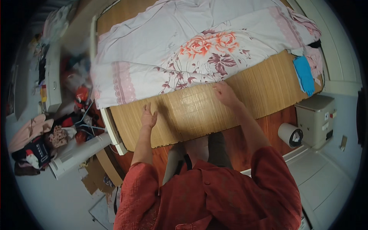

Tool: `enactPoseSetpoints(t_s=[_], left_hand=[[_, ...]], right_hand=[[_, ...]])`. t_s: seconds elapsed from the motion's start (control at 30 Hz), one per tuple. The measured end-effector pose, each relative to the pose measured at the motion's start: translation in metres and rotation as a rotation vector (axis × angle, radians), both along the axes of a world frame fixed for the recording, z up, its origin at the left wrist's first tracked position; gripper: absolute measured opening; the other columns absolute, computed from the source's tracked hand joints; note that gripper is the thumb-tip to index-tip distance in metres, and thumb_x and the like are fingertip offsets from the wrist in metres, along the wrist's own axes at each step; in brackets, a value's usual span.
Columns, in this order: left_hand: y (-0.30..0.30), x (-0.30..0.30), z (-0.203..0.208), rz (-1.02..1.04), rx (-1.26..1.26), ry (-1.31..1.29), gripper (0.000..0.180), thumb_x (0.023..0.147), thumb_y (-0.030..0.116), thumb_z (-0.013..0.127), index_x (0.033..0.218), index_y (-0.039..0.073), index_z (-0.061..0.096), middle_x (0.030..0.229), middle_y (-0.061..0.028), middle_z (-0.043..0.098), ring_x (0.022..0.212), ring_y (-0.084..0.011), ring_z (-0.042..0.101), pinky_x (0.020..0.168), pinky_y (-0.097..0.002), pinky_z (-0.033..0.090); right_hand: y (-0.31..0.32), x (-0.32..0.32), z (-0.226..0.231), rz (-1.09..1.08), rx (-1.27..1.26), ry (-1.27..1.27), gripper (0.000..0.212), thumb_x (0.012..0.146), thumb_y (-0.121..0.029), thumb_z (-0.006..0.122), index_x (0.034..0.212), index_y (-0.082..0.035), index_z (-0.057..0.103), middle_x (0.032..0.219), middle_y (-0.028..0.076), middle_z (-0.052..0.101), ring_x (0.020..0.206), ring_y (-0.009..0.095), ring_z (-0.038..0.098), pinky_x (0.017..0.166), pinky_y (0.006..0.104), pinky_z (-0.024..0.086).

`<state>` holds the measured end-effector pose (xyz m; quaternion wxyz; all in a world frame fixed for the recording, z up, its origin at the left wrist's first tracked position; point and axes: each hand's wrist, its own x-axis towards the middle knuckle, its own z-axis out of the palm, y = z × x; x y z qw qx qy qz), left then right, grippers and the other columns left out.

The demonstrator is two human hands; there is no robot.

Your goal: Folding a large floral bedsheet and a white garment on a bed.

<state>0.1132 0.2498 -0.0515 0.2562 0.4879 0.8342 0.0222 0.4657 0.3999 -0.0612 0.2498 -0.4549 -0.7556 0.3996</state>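
Observation:
A white flowered sheet, with red blossoms and pink patterned borders, lies wrinkled over most of a bed. Along the near side, a woven bamboo mat shows bare. Above the mat's left part is my left hand, fingers apart and holding nothing, short of the sheet's hem. My right hand is at the hem near the middle, its fingers curled in. Whether cloth is caught between those fingers cannot be made out.
A blue folded cloth lies at the mat's right end. On the right stand a beige cabinet and a white waste bin. To the left, heaped clothes and cardboard crowd the white bed frame.

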Motion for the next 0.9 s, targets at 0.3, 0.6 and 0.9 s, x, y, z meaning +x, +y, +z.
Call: enactPoseSetpoints(t_s=[0.3,0.6,0.9], left_hand=[[0.026,0.022,0.026,0.083,0.044,0.029,0.059,0.076,0.02,0.059,0.128,0.009,0.033,0.131,-0.0212,0.03,0.119,-0.0349,0.034,0.097,-0.0365,0.033],[0.05,-0.047,-0.011,0.106,-0.028,0.154,0.055,0.078,0.022,0.056,0.126,0.006,0.035,0.129,-0.0228,0.032,0.118,-0.0354,0.035,0.097,-0.0373,0.033],[0.224,-0.116,-0.093,-0.119,0.379,0.256,0.017,0.081,0.015,0.046,0.087,0.004,0.058,0.088,-0.016,0.058,0.083,-0.034,0.055,0.073,-0.0414,0.045]], right_hand=[[0.091,0.047,0.034,0.159,-0.001,-0.249,0.021,0.078,-0.014,0.051,0.096,-0.003,0.056,0.09,0.017,0.053,0.087,0.034,0.052,0.076,0.0408,0.042],[0.157,-0.005,0.05,0.212,0.137,-0.384,0.024,0.078,-0.012,0.049,0.1,-0.006,0.054,0.094,0.015,0.054,0.088,0.031,0.054,0.076,0.0394,0.044],[0.222,-0.084,-0.054,0.239,0.302,-0.531,0.042,0.073,-0.006,0.053,0.115,-0.007,0.046,0.11,0.014,0.049,0.1,0.03,0.049,0.081,0.0392,0.041]])
